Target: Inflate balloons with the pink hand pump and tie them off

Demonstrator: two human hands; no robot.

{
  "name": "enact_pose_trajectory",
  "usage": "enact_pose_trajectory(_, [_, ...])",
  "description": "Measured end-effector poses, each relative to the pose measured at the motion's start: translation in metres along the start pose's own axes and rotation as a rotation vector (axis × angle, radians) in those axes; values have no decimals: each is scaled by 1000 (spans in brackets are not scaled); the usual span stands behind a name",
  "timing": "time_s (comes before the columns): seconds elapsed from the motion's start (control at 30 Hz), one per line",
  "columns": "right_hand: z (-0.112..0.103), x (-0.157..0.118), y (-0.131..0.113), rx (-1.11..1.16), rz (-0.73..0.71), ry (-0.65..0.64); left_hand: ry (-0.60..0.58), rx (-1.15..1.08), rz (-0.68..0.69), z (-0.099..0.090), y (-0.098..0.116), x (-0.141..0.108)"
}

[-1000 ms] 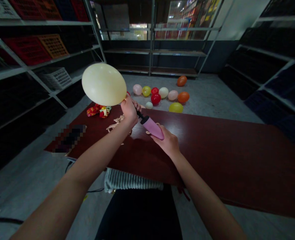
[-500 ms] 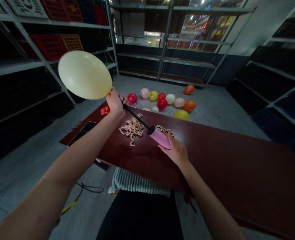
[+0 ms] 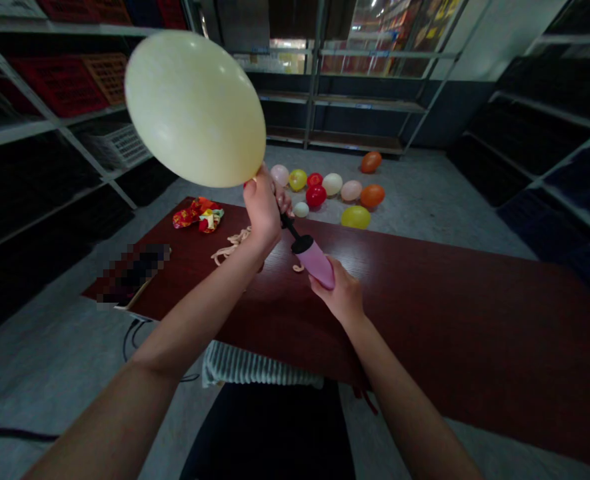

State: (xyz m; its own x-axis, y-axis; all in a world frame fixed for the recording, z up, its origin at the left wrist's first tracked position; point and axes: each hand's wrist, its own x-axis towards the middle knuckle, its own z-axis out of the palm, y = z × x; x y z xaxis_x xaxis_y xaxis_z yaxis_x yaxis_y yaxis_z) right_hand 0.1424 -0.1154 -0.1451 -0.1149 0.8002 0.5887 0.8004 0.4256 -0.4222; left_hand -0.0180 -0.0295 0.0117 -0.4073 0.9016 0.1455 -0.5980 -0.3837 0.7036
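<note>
A large pale yellow balloon [image 3: 195, 110] is inflated at the upper left. My left hand [image 3: 263, 210] is closed around its neck and the front end of a hand balloon pump [image 3: 317, 263]. My fingers hide the nozzle. The pump's pink barrel is in the grip of my right hand [image 3: 345, 293], and a short length of black rod shows between the barrel and my left hand. Beneath my left forearm, a pile of beige, curly, uninflated balloons [image 3: 229, 248] lies partly hidden on the dark red-brown table [image 3: 425, 300]. One small beige curl [image 3: 299, 268] lies beside the pump.
Crumpled red and multicoloured pieces [image 3: 199, 215] lie at the table's far left, near a pixelated dark device [image 3: 137, 270]. Several inflated balloons [image 3: 316, 195] rest on the floor beyond the table. Shelves [image 3: 365, 103] stand behind, with crates [image 3: 57, 83] on the left.
My hands have come closer together, and less of the pump's black rod shows. The balloon looks bigger and sits higher. My left hand has shifted right, and the view has tilted down slightly.
</note>
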Motion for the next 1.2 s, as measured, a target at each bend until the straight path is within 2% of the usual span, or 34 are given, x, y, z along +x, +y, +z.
enact_pose_trajectory(0.1, [-3,1,0,-25,70,-9,15,24,-62,-2,-35,-16])
enact_pose_trajectory(0.17, [-4,2,-1,-37,84,-7,48,40,-67,-7,-46,-20])
enact_pose_trajectory(0.33, [0,7,-7,-52,58,-25,133,37,-92,-20,-41,-12])
enact_pose_trajectory(0.53, [6,9,-8,-161,19,-97,199,38,-60,-37,-32,2])
enact_pose_trajectory(0.7, [5,9,-9,-231,-41,-149,258,69,-48,-60,-9,21])
enact_pose_trajectory(0.97, [7,8,-15,-277,-164,-145,341,81,60,-100,62,55])
enact_pose_trajectory(1.07, [8,8,-16,-270,-175,-163,336,92,70,-101,79,57])
enact_pose_trajectory(1.2, [8,6,-13,-208,-125,-126,263,97,122,-79,83,51])
